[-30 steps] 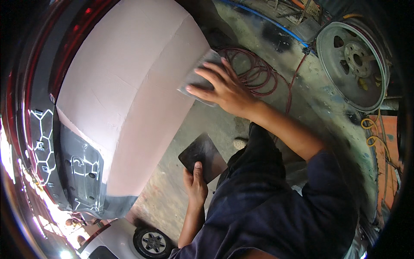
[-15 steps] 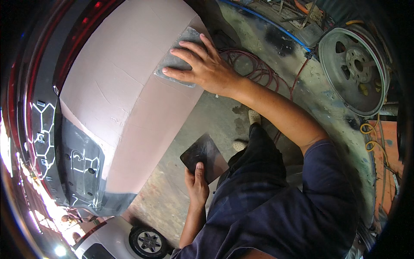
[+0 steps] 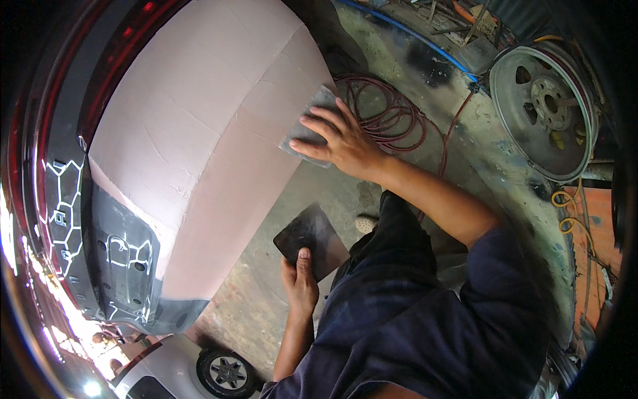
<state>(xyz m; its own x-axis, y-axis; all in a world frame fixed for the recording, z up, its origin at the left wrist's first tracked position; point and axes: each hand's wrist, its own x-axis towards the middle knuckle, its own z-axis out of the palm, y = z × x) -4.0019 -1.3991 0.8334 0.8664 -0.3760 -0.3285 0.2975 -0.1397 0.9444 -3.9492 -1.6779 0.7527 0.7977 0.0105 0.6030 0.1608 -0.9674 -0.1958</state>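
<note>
A large car body panel (image 3: 199, 113) coated in pinkish filler fills the upper left, with thin ridges and streaks in its surface. My right hand (image 3: 345, 143) holds a flat grey putty spreader (image 3: 318, 120), fingers splayed over its face and thumb out of sight. The spreader lies at the panel's right edge, part of it beyond the edge. Lower down, my left hand (image 3: 300, 286) grips a dark rectangular plate (image 3: 309, 239) by its near edge, thumb on top. Pinkish residue smears the plate's right side, close to my clothes.
A coiled dark red hose (image 3: 392, 120) lies on the concrete floor beyond my right hand. A bare wheel rim (image 3: 545, 110) stands at the right, near a yellow coiled cord (image 3: 565, 213). A silver car (image 3: 159, 372) is at the lower left.
My right hand and the spreader have moved right and down, from on the panel to its right edge. My left hand and the plate have barely shifted.
</note>
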